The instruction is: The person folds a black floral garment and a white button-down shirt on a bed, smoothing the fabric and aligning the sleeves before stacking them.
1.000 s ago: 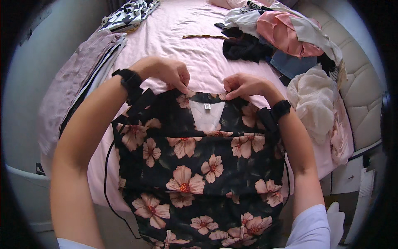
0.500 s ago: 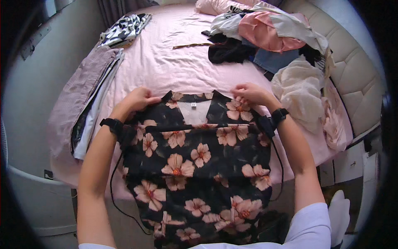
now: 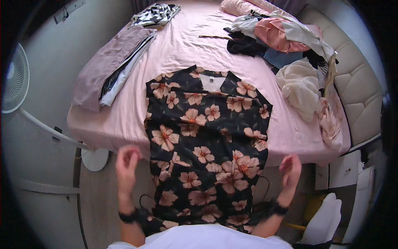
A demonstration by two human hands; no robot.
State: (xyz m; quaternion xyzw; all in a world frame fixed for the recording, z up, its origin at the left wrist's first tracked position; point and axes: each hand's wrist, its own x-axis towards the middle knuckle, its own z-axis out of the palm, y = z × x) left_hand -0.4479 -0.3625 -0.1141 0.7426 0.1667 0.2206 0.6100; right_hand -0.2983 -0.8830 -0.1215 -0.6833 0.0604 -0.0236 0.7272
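A black dress with pink flowers (image 3: 207, 137) lies spread on the pink bed (image 3: 182, 45), its neckline pointing to the far side and its lower part hanging over the near edge. My left hand (image 3: 125, 164) hovers just left of the hanging part, fingers loosely apart, holding nothing. To the right of the dress, my right hand (image 3: 290, 170) also holds nothing, fingers relaxed. Both hands are blurred and off the fabric. Dark bands sit at both wrists.
Folded mauve and white clothes (image 3: 112, 66) lie along the bed's left edge. A black-and-white garment (image 3: 155, 14) lies at the far end. A heap of mixed clothes (image 3: 286, 41) fills the right side. A white fan (image 3: 16, 81) stands left; a padded headboard (image 3: 356, 87) right.
Both hands have left the dress's neckline and drawn back toward me, now beside the hanging lower part. The dress lies flat and released on the bed.
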